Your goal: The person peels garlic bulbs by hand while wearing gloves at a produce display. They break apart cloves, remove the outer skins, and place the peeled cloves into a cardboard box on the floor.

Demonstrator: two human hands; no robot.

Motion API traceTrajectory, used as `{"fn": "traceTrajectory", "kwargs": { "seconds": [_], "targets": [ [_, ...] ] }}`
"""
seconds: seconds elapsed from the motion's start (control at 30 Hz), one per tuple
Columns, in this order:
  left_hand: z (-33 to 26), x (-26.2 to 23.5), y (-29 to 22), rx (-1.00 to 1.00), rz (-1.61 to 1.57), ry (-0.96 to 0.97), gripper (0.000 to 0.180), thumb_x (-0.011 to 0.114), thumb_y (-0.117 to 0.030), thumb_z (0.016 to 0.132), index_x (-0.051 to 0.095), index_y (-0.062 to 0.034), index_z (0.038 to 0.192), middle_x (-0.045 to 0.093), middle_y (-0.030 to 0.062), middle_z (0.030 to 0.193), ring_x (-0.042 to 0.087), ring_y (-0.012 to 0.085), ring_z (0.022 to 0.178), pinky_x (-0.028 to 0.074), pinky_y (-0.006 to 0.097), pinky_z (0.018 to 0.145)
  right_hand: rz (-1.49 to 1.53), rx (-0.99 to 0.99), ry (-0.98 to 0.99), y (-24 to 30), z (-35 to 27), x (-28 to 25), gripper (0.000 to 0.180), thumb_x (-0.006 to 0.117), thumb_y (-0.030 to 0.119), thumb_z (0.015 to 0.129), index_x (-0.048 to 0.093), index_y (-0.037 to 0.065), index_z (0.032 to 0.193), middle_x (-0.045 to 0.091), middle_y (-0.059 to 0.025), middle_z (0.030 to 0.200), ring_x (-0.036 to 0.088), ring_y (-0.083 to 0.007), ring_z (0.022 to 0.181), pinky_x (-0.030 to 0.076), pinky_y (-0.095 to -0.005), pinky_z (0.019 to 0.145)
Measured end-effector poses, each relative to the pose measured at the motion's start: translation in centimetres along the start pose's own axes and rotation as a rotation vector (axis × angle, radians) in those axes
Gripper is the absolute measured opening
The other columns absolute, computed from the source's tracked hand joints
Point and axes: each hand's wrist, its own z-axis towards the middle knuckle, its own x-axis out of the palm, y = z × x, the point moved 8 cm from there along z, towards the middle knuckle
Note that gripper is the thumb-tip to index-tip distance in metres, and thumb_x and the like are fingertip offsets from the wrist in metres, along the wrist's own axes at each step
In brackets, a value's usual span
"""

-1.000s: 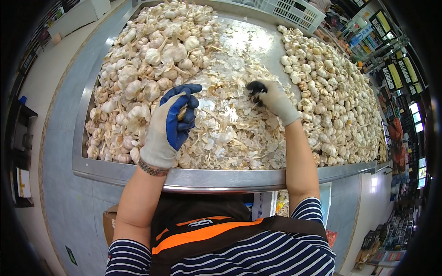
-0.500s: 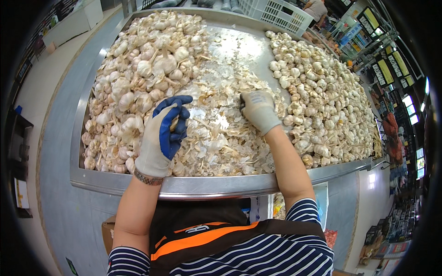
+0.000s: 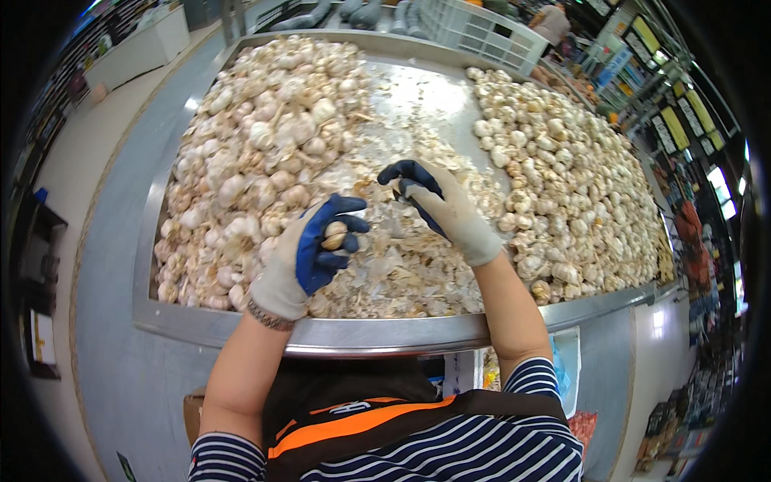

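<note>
My left hand [image 3: 309, 251], in a white glove with a blue coated palm, curls its fingers round a garlic bulb [image 3: 334, 234]. The palm side is turned up and to the right, above loose peelings. My right hand [image 3: 446, 207], gloved alike, hovers just across from it over the same debris. Its fingers are bent but apart, and nothing shows between them. Papery garlic skins [image 3: 393, 269] cover the middle of the metal display table [image 3: 385, 333]. Left of my hands lies a heap of larger garlic bulbs [image 3: 241, 193]; the right-hand heap of garlic [image 3: 570, 193] has smaller, cleaner ones.
A raised metal rim runs along the table's near edge under my forearms. At the far side stand a white plastic crate [image 3: 486, 36] and some dark grey rounded objects [image 3: 365, 14]. A white bin [image 3: 567, 361] is below the table at the right. Another person [image 3: 551, 24] is far off.
My right hand has lifted from the skins and swung left, its blue palm side now showing. My left hand has shifted right with the bulb, which is more exposed. The view has tilted slightly.
</note>
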Motion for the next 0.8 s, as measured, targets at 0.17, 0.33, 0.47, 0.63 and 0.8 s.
{"fn": "traceTrajectory", "kwargs": {
  "seconds": [0.17, 0.33, 0.47, 0.63, 0.8],
  "targets": [
    [0.9, -1.1, 2.0, -0.154, -0.225, -0.029, 0.047, 0.045, -0.043, 0.106, 0.056, -0.005, 0.131, 0.066, 0.0091, 0.1, 0.06, 0.0165, 0.074, 0.037, 0.015, 0.044, -0.15, -0.093, -0.006, -0.4, -0.7, 2.2, 0.037, 0.056, 0.009, 0.093, 0.062, 0.004, 0.129, 0.069, -0.0096, 0.1, 0.062, -0.0159, 0.093, 0.049, -0.0301, 0.089],
    [0.4, -1.9, -3.3, 0.3, -0.272, 0.007, 0.028, 0.049, -0.015, 0.104, 0.059, -0.0003, 0.126, 0.065, 0.0081, 0.101, 0.062, 0.0122, 0.078, 0.039, 0.015, 0.046, -0.088, -0.144, -0.17, -1.6, 1.4, 0.7, 0.034, 0.054, 0.007, 0.093, 0.065, 0.004, 0.126, 0.071, -0.0106, 0.105, 0.065, -0.0176, 0.09, 0.051, -0.0308, 0.085],
    [-2.4, -3.1, -7.5, 0.683, -0.134, -0.241, 0.027, 0.053, -0.006, 0.101, 0.059, -0.0024, 0.127, 0.066, 0.0073, 0.101, 0.062, 0.0085, 0.077, 0.042, 0.014, 0.048, -0.286, -0.118, 0.115, -2.0, 2.7, 6.1, 0.047, 0.055, -0.002, 0.09, 0.059, 0.008, 0.135, 0.058, -0.0148, 0.137, 0.059, -0.0249, 0.116, 0.046, -0.0325, 0.1],
    [-2.2, -4.3, -7.1, 0.615, -0.111, -0.247, 0.027, 0.055, -0.007, 0.1, 0.06, -0.0031, 0.125, 0.066, 0.0077, 0.1, 0.059, 0.0062, 0.07, 0.04, 0.015, 0.047, -0.847, -0.284, 0.101, -3.3, 3.3, 7.4, 0.041, 0.061, 0.004, 0.088, 0.061, 0.011, 0.128, 0.062, -0.0152, 0.126, 0.054, -0.0358, 0.124, 0.04, -0.0415, 0.108],
    [-2.0, -3.3, -6.4, 0.56, -0.12, -0.304, 0.022, 0.061, -0.01, 0.097, 0.063, -0.0029, 0.117, 0.066, 0.0068, 0.091, 0.055, 0.0063, 0.058, 0.034, 0.016, 0.043, -0.72, -0.168, -0.122, -2.6, 2.8, 4.1, 0.035, 0.069, 0.012, 0.084, 0.065, 0.011, 0.12, 0.066, -0.0113, 0.104, 0.059, -0.0332, 0.105, 0.046, -0.0449, 0.094]
  ]
}}
